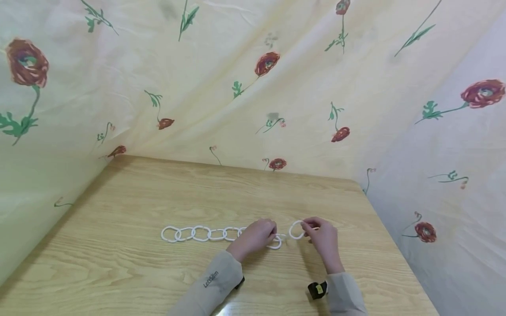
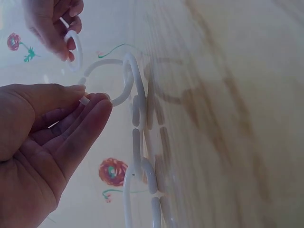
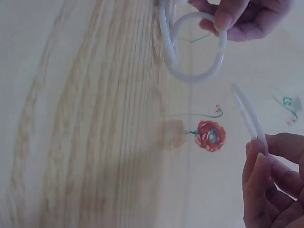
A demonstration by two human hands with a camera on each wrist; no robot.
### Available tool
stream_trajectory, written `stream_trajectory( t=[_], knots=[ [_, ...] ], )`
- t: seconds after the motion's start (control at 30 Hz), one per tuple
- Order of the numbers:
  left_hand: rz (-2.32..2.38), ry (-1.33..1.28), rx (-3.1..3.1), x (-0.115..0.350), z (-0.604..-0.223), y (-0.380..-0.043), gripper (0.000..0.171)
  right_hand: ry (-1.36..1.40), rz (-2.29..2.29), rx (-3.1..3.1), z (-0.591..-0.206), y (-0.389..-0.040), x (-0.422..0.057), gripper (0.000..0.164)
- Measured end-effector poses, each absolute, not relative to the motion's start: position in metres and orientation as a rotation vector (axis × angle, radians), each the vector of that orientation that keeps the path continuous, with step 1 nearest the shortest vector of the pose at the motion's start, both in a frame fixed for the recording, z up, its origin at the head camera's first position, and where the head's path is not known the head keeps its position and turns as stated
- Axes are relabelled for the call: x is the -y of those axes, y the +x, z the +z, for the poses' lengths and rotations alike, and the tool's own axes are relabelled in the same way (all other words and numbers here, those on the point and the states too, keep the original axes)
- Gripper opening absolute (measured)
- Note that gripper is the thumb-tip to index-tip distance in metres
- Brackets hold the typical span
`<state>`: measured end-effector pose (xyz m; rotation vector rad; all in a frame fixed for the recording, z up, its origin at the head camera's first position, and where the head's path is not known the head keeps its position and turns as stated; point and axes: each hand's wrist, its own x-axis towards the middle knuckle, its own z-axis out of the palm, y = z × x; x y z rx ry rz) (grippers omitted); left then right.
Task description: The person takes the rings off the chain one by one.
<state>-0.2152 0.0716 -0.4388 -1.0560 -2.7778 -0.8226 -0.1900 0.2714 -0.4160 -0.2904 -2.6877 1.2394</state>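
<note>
A chain of several white plastic links (image 1: 201,241) lies across the wooden table, running left from the left hand. With thumb and fingertips, the left hand (image 1: 254,237) pinches the chain's end link (image 2: 102,61), which is raised on edge in the left wrist view. A small gap shows in that link near the fingertips. To the right, the right hand (image 1: 325,239) pinches a separate white link (image 3: 251,109) between thumb and fingers. This loose link is held up off the table, apart from the chain. The left hand covers part of the chain in the head view.
The wooden table (image 1: 118,272) extends around both hands. Flower-printed cloth (image 1: 197,79) hangs behind it and along both sides. A black strapped device (image 1: 317,290) sits at the right wrist, beside the sleeve.
</note>
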Motion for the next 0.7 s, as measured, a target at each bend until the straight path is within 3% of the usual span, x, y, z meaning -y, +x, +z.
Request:
stream_trajectory(
  t=[0.7],
  knots=[
    [-0.882, -1.031, 2.827, -0.073, -0.436, -0.215, 0.011, -0.5, 1.59, 2.59, -0.429, -0.205, -0.303, 0.027]
  ],
)
